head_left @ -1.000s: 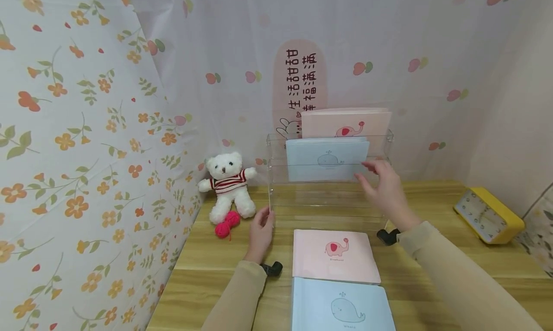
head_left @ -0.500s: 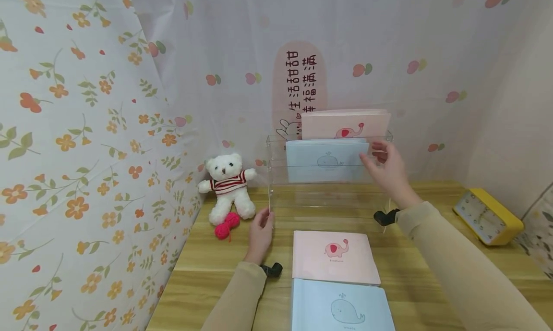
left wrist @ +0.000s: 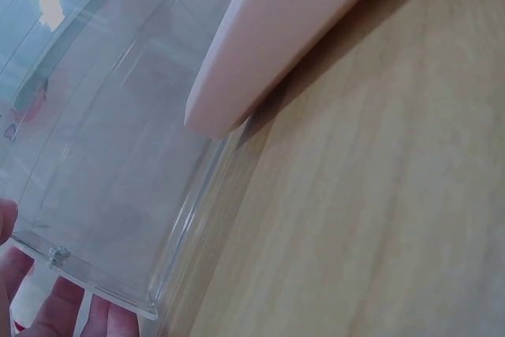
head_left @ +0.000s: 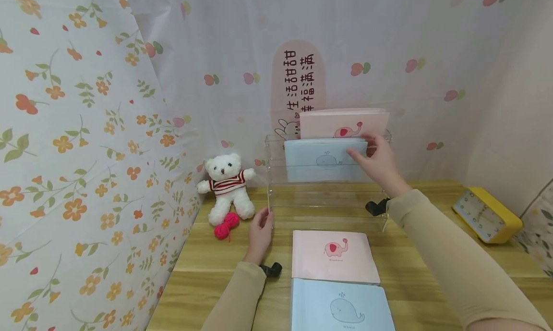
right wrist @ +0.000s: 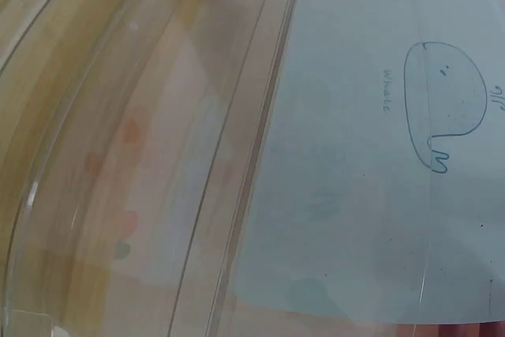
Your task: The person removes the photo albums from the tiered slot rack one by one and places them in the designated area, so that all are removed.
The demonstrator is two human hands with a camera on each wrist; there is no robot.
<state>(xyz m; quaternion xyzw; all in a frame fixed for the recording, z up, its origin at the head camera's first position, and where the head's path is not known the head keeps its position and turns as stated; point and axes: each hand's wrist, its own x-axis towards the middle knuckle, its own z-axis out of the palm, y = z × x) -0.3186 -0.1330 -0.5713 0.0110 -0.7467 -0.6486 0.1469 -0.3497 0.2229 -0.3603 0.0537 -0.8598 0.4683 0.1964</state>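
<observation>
A clear acrylic rack (head_left: pixel 269 177) with stepped shelves stands at the back of the table. On it leans a light blue whale booklet (head_left: pixel 304 160), lower and in front of a pink elephant booklet (head_left: pixel 317 123). My right hand (head_left: pixel 380 164) pinches the blue booklet by its upper right corner, thumb on the cover and fingers behind. In the right wrist view the whale cover (right wrist: pixel 339 195) shows through the clear plastic, with fingertips at the bottom edge. My left hand (head_left: pixel 260 234) holds the rack's left side panel (left wrist: pixel 95 286), thumb inside and fingers outside.
A pink elephant booklet (head_left: pixel 308 256) and a blue whale booklet (head_left: pixel 313 307) lie flat before the rack. To the left sits a white teddy bear (head_left: pixel 233 201) with a red yarn bundle (head_left: pixel 226 225). A yellow alarm clock (head_left: pixel 488 213) stands right.
My right hand has risen from beside the blue booklet's right edge, then come left so that its thumb lies over the upper right corner. The left hand has stayed on the rack.
</observation>
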